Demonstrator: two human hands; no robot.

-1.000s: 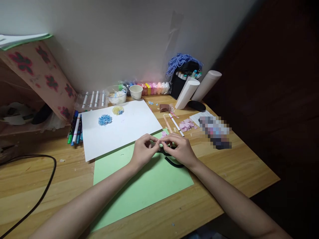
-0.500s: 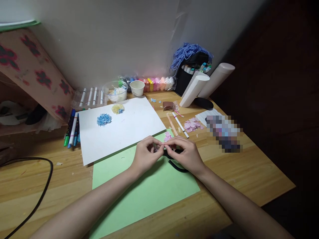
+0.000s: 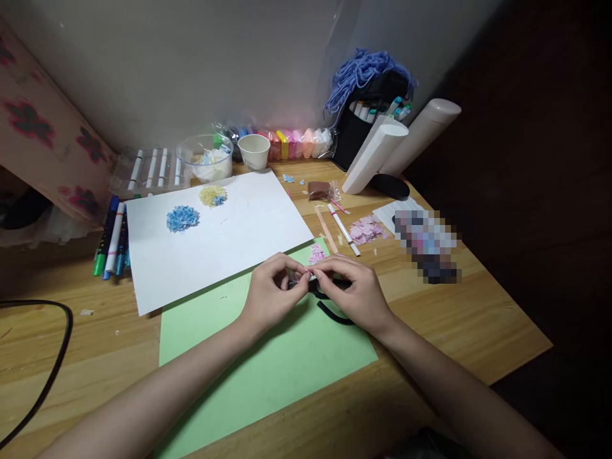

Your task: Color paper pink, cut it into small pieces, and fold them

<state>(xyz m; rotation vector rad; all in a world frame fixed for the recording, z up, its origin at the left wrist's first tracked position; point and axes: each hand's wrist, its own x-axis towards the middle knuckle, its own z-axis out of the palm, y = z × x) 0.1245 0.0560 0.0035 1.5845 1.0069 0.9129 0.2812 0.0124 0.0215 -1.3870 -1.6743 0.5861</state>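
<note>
My left hand and my right hand meet above the green sheet. Both pinch a small pink paper scrap between thumb and fingertips. Scissors with black handles lie under my hands, their blades mostly hidden. Just beyond my fingertips is a little heap of pink striped scraps. On the white sheet, which overlaps the green one, sit a blue cluster of scraps and a yellow one with some blue.
A pink scrap pile, white marker and flat wooden stick lie to the right. Along the back stand a clear bowl, paper cup and black pen holder. A black cable curves at left.
The view has shifted, so the desk things sit a little further left and higher. My hands keep pinching at the same spot over the scissors, with slightly more pink showing between the fingertips.
</note>
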